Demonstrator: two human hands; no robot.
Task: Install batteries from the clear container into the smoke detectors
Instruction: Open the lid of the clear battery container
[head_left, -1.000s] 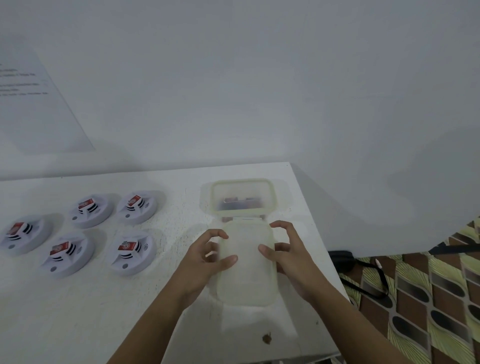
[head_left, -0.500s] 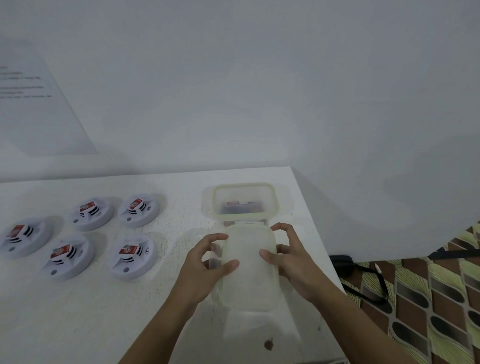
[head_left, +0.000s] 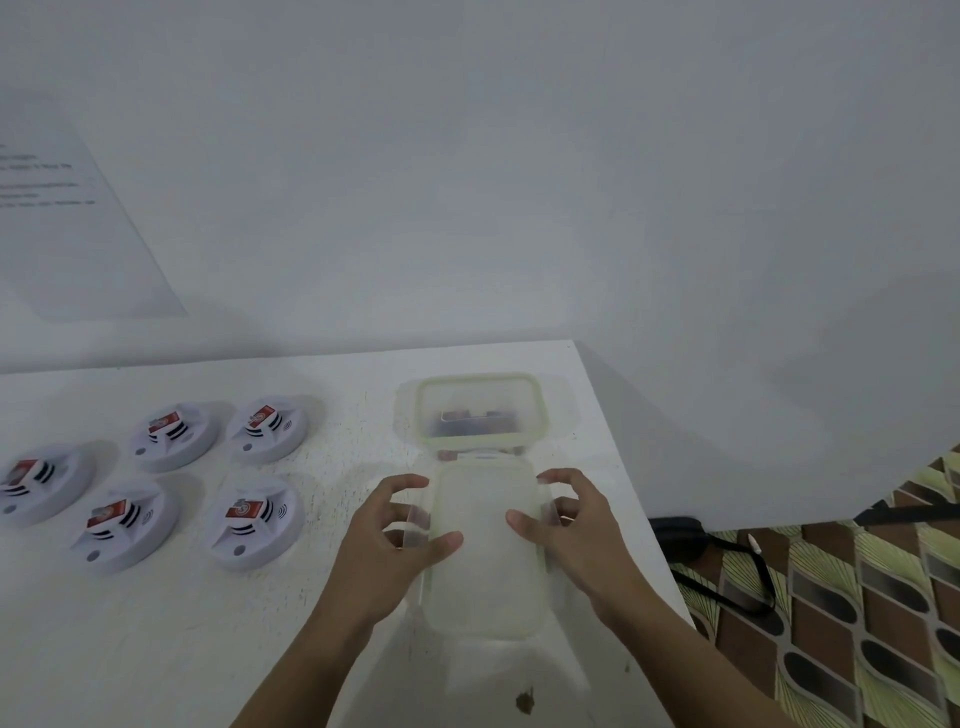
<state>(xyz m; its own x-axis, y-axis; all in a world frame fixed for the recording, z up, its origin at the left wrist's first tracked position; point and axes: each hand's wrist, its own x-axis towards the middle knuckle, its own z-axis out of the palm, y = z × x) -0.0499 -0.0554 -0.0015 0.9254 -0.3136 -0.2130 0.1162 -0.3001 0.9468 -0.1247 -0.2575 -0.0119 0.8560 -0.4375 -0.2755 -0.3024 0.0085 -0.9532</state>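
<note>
The clear container (head_left: 540, 415) stands open near the table's right edge, with dark and red batteries (head_left: 470, 418) lying inside. Its translucent lid (head_left: 485, 571) is just in front of it, tilted toward me. My left hand (head_left: 389, 540) grips the lid's left side and my right hand (head_left: 571, 530) grips its right side, both with thumbs on top and fingers at the side flaps. Several white round smoke detectors (head_left: 254, 519) lie to the left, each with a red battery showing on top.
The white table (head_left: 182, 649) ends close to the right of the container. A brown stain (head_left: 524, 702) marks its front. Beyond the edge, a black strap (head_left: 727, 566) lies on a patterned floor. A printed sheet (head_left: 62, 208) hangs on the wall at left.
Both hands stay on the lid in front of the container; my fingers have shifted slightly along its side flaps. The detectors have not moved.
</note>
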